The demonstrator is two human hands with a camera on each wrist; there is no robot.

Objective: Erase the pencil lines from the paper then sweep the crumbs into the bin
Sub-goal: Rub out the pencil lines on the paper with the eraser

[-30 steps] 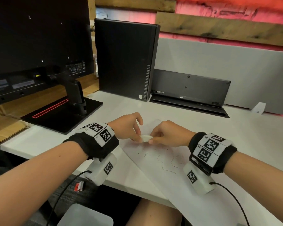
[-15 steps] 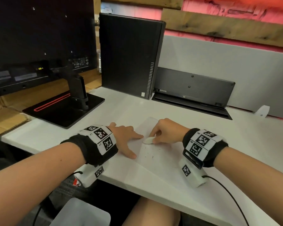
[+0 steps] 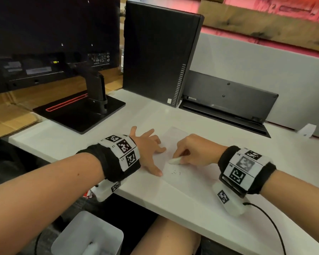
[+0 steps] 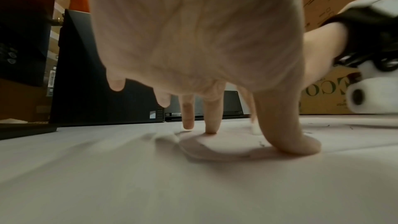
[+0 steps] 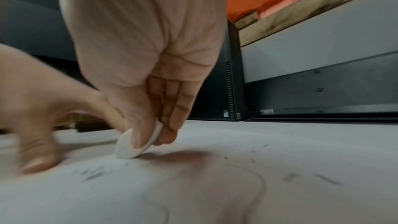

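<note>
The paper (image 3: 182,173) lies flat on the white table (image 3: 147,115) in front of you, angled so one corner points toward the black computer tower (image 3: 160,52). Your left hand (image 3: 147,150) is spread, fingers straight, with the thumb (image 4: 288,135) and two fingertips pressing down on the sheet's left part to pin it. Your right hand (image 3: 195,150) pinches a small white eraser (image 5: 137,142) between thumb and fingers, its lower edge touching the paper just right of your left thumb. Dark crumbs (image 3: 175,173) sit scattered on the sheet just below the eraser, and more crumbs and short smudges show in the right wrist view, nearer the camera and to its right. A faint curved pencil line (image 5: 258,181) runs across the paper under your right wrist. The white bin (image 3: 88,234) stands on the floor below the table's near edge, under your left forearm. A monitor (image 3: 50,39) on its black stand occupies the table's far left, and a flat black device (image 3: 228,102) leans against the grey partition (image 3: 256,67) behind the paper.
</note>
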